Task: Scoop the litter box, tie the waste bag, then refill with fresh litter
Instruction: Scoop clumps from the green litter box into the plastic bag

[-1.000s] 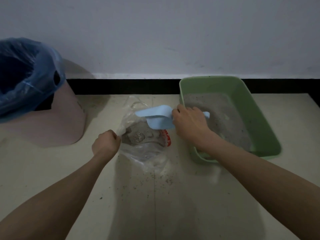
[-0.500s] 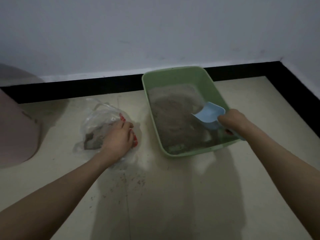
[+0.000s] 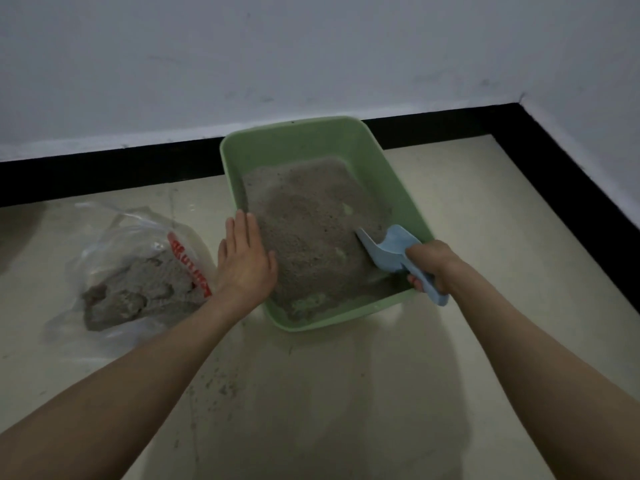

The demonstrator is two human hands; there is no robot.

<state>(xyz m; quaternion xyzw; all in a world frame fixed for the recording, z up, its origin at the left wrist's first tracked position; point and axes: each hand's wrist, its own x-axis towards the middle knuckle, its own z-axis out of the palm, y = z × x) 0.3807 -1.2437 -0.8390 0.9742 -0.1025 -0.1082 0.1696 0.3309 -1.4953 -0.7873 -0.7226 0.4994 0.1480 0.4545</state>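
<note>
The only writing stands on the clear plastic bag (image 3: 138, 268), which lies left of the green litter box (image 3: 311, 140). It is a band of red print (image 3: 189, 268) on the bag side nearest to the box. The letters are creased and blurred, so no word can be read.

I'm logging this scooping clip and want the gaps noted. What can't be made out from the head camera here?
- Red print on the waste bag: crumpled plastic, unreadable.
- Scoop contents: its blade is dug into the litter.
- Left hand contact with the litter box rim: the hand covers it.
- Right hand hides the middle of the scoop's handle.
</note>
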